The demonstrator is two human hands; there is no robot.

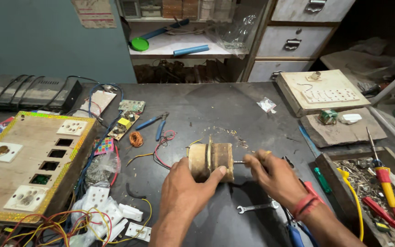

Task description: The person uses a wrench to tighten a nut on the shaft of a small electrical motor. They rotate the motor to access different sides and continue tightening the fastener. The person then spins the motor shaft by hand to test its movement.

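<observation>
My left hand (186, 183) grips a small cylindrical electric motor (210, 160) with a tan body and a metal flange, held on its side just above the dark workbench (216, 110). My right hand (270, 176) pinches the motor's thin steel shaft (239, 162), which sticks out to the right. A red thread band sits on my right wrist and a ring on one finger. Red and yellow wires (163, 146) trail from the motor's left side onto the bench.
A small spanner (254, 208) lies below my hands. Blue-handled pliers (157, 124), circuit boards (126, 118) and a copper coil (136, 138) lie to the left. A wooden switchboard panel (19, 164) is at far left, and a tray of screwdrivers and parts (380, 187) at right.
</observation>
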